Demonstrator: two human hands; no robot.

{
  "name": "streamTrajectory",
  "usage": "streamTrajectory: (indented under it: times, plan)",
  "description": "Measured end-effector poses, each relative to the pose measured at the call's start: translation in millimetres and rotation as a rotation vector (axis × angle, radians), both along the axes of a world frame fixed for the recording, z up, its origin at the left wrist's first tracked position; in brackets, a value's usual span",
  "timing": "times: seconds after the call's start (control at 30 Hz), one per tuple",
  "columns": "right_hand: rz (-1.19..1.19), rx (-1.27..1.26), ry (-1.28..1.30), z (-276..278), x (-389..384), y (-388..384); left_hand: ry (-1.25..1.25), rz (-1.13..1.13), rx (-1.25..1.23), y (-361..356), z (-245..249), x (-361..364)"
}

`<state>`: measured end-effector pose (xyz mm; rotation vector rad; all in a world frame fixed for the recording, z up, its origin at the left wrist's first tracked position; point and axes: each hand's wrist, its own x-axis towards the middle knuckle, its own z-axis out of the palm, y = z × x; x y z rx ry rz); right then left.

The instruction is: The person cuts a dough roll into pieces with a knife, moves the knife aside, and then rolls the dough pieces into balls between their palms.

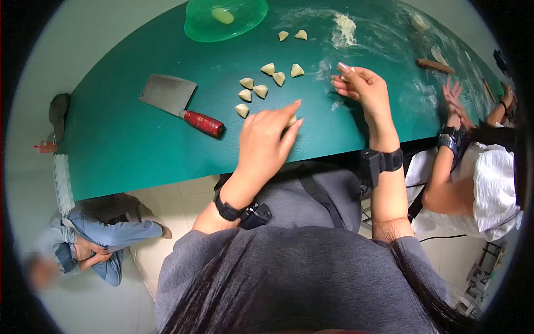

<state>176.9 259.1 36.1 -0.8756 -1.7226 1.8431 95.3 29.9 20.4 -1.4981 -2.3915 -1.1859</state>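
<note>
Nearest: person's grey shirt [322,261], with a black strap [231,210] on the left wrist and another band [385,161] on the right one. Then the near edge of the green desk [122,150]. Left hand [267,133] low over it, palm down, grip grasping a small pale dough lump [292,120] between thumb and fingers; most of the lump is covered, can't tell if it touches the desk. Red-handled knife [169,94] lies flat left of that hand, handle toward it, blade pointing away to the left. Loose dough pieces [260,91] sit just past the left hand: seven in a loose group, some nearly touching. Right hand [364,89] is up and to the right, fingers curled, grip pinching a second lump [350,71] between thumb and fingertips, only a bit of it showing. At far right, another person's hands [454,103] are held together over the desk edge; beyond them a brown rolling pin [435,66] lies on the floured area. Two more dough pieces farther out, side by side, left of a patch of flour [345,29]. Far edge: see-through green bowl [196,29], one larger pale lump [222,15] inside
</note>
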Motion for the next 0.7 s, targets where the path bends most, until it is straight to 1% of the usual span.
streamTrajectory:
  times: [0.07,0.1,0.13,0.17,0.2,0.23,0.3,0.33,0.4,0.43,0.5,0.53,0.6,0.63,0.67,0.7]
  plan:
    - [0.011,0.039,-0.012,-4.3,4.2,-1.3,0.094,-0.017,0.045,13.5,-7.7,-0.1]
    - [0.007,0.159,-0.023,-11.0,5.8,0.8,0.143,-0.024,0.069,18.4,-12.7,0.2]
    - [0.002,0.279,-0.036,-17.8,7.9,1.6,0.07,-0.043,-0.019,20.1,-16.3,2.1]
    - [-0.003,0.398,-0.049,-21.7,10.0,1.9,0.136,-0.014,-0.075,21.8,-19.7,4.3]
    - [-0.001,0.45,-0.047,-21.2,11.3,-0.3,0.199,0.015,-0.132,24.1,-23.1,6.1]
    - [0.001,0.402,-0.008,-23.2,11.1,-0.1,0.263,0.044,-0.189,25.7,-24.6,7.1]
    - [0.004,0.302,0.067,-27.9,10.3,0.4,0.256,0.096,-0.208,27.4,-23.9,6.5]
    - [0.011,0.176,0.103,-27.3,10.6,-0.6,0.253,0.121,-0.217,28.2,-23.0,6.3]
    - [0.025,-0.076,0.178,-22.4,11.1,-8.1,0.181,0.141,-0.081,29.7,-13.0,11.6]
    - [0.071,-0.174,0.216,-18.9,11.1,-15.4,0.146,0.149,-0.012,31.9,-6.0,14.6]
    - [0.158,-0.368,0.29,-13.2,10.2,-38.8,0.072,0.034,0.144,38.3,10.0,15.8]
    - [0.274,-0.427,0.306,-14.7,10.8,-50.3,0.034,-0.026,0.222,40.8,15.1,15.8]
    - [0.511,-0.552,0.363,-19.0,16.6,-68.9,0.108,-0.004,0.134,48.1,17.5,11.3]
    - [0.326,-0.574,0.331,9.6,19.1,-94.8,0.145,0.008,0.091,51.6,20.1,8.8]
    - [0.454,-0.84,0.501,16.3,18.7,-89.9,0.201,0.056,0.089,52.4,29.9,6.6]
    - [0.581,-1.107,0.672,20.7,18.7,-83.4,0.262,-0.038,0.096,52.8,32.4,6.3]
